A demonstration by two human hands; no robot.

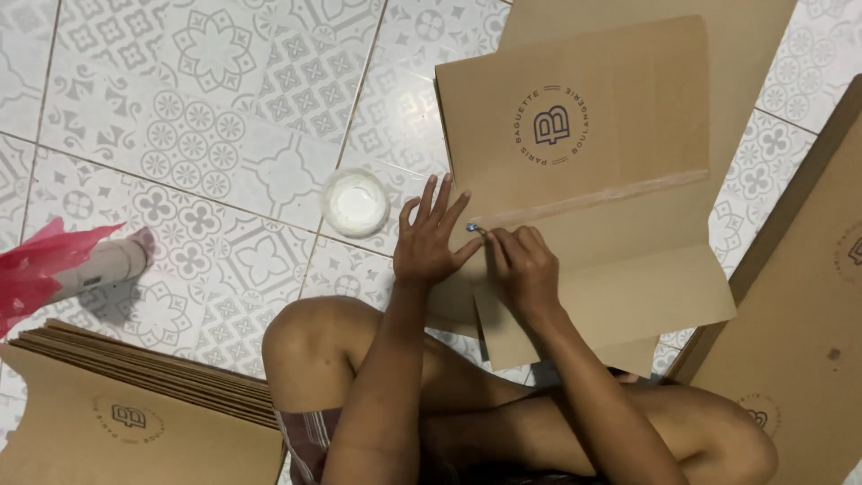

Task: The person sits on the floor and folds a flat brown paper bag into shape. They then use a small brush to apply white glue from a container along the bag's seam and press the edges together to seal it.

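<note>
A flat brown paper sheet (620, 171) with a round printed mark lies on the tiled floor in front of me, a pale glue stripe (611, 196) running across it. My left hand (431, 238) rests with fingers spread on the sheet's left edge. My right hand (521, 265) is beside it, fingers pinched on a small dark-tipped tool (473, 230) at the left end of the stripe. A small round tub of white glue (356, 202) stands just left of the sheet.
A stack of folded brown paper sheets (135, 377) lies at the lower left. Another brown sheet (808, 314) lies at the right. A white tube wrapped in red plastic (63, 269) lies at the far left. My bent knees (314, 341) are below the hands.
</note>
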